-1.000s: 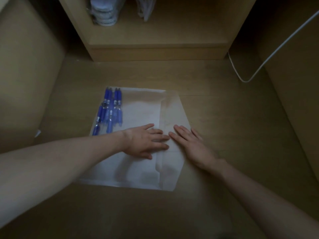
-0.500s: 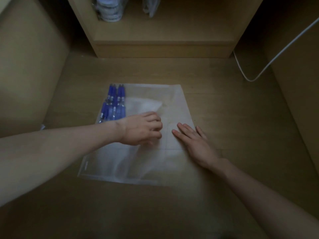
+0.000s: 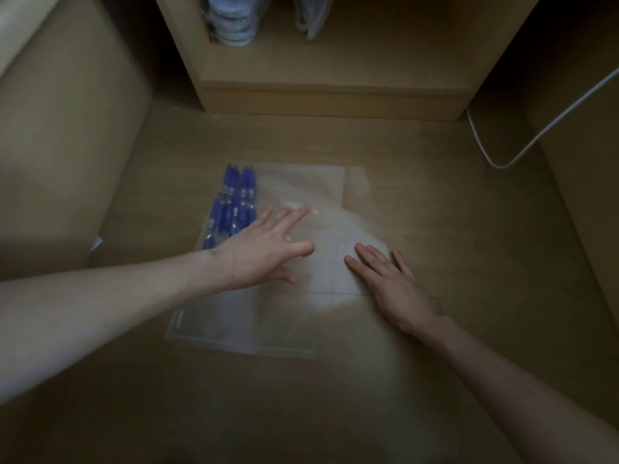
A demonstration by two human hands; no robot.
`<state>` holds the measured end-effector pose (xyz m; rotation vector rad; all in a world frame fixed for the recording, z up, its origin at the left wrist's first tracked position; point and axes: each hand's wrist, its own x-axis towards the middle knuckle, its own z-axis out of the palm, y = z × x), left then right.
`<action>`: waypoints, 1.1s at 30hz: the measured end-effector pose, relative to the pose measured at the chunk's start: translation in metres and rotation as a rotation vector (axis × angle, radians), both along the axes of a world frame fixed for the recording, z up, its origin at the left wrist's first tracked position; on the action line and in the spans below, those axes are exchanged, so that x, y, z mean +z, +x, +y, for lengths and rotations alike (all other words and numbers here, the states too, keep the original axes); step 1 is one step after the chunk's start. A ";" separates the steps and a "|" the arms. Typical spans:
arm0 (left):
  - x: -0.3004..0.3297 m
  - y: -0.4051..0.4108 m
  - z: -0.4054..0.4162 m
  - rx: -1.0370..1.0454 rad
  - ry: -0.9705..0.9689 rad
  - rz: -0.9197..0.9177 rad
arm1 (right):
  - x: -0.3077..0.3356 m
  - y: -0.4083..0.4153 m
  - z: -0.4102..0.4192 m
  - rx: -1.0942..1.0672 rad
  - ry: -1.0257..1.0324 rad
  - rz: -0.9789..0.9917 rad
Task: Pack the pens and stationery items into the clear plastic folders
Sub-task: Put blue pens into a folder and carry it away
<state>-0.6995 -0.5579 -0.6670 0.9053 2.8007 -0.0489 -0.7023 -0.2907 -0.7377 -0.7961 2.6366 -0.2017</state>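
A clear plastic folder (image 3: 254, 323) lies flat on the wooden desk. Several blue pens (image 3: 234, 205) lie side by side inside it along its left edge, tips pointing away from me. My left hand (image 3: 264, 249) is spread over the middle of the folder, fingers straight and reaching toward the far right. My right hand (image 3: 388, 283) lies flat, palm down, on the folder's right edge. The folder's flap (image 3: 355, 195) is laid over the top sheet.
A wooden shelf unit (image 3: 328, 92) stands at the back, with a stack of round white items (image 3: 231, 21) and a clear plastic bundle (image 3: 311, 18) on it. A white cable (image 3: 502, 152) curves down at the right. Wooden side panels close in left and right.
The flap that stuck out to the right has been folded over the folder. My left hand went from flat, to curled, to spread and reaching farther. My right hand stayed put.
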 end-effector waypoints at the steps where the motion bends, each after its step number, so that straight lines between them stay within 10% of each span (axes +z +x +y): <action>1: 0.000 0.000 -0.002 -0.022 0.010 0.003 | 0.000 0.000 0.000 0.002 0.001 -0.003; 10: 0.018 -0.011 -0.008 -0.376 0.039 0.243 | -0.002 0.001 0.001 -0.008 -0.019 0.007; 33: 0.002 0.003 -0.004 -0.170 0.188 0.158 | 0.010 -0.013 -0.019 0.008 -0.129 0.189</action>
